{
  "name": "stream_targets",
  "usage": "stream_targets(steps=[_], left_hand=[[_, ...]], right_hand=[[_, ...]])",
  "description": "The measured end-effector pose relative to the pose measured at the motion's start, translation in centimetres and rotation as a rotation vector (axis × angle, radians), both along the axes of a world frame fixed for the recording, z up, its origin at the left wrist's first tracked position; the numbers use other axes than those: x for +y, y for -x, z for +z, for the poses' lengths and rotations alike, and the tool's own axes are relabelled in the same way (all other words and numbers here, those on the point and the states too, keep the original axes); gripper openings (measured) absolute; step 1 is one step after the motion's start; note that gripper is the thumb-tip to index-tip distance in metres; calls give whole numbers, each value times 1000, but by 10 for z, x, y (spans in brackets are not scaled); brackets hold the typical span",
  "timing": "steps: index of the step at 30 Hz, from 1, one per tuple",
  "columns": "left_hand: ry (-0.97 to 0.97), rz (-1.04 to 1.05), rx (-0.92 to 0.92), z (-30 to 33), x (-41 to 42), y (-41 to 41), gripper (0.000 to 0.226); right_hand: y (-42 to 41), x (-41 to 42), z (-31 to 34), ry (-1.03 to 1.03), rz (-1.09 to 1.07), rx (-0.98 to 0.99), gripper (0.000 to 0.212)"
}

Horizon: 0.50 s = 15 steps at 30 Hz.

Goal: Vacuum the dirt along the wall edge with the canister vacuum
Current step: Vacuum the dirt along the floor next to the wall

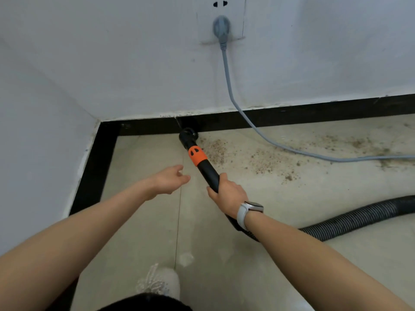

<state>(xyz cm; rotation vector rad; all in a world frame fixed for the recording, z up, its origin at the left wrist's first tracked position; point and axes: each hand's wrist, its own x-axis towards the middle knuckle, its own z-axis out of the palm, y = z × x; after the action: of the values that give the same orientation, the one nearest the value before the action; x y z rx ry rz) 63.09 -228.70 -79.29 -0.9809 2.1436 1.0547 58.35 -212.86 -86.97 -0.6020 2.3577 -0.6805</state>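
Nearest me I see a pale shoe [165, 281] on the tiled floor [224, 265]. My right hand [229, 194], a white watch [248, 211] on its wrist, has its fingers curled round the black vacuum wand [207, 173], with the ribbed hose [350, 221] trailing off to the right. My left hand [170, 178] hovers just beside the wand, fingers loosely spread and holding nothing. Beyond the orange collar [197, 156] the nozzle [188, 134] meets the black skirting [292, 115]. Brown dirt [265, 160] lies to its right. A grey cable [238, 104] climbs to a wall plug [221, 26].
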Motion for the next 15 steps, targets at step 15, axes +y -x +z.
stream_targets(steps=[15], left_hand=[[-334, 551, 218, -55, 37, 60, 52]], right_hand=[[-1, 19, 3, -86, -30, 11, 31]])
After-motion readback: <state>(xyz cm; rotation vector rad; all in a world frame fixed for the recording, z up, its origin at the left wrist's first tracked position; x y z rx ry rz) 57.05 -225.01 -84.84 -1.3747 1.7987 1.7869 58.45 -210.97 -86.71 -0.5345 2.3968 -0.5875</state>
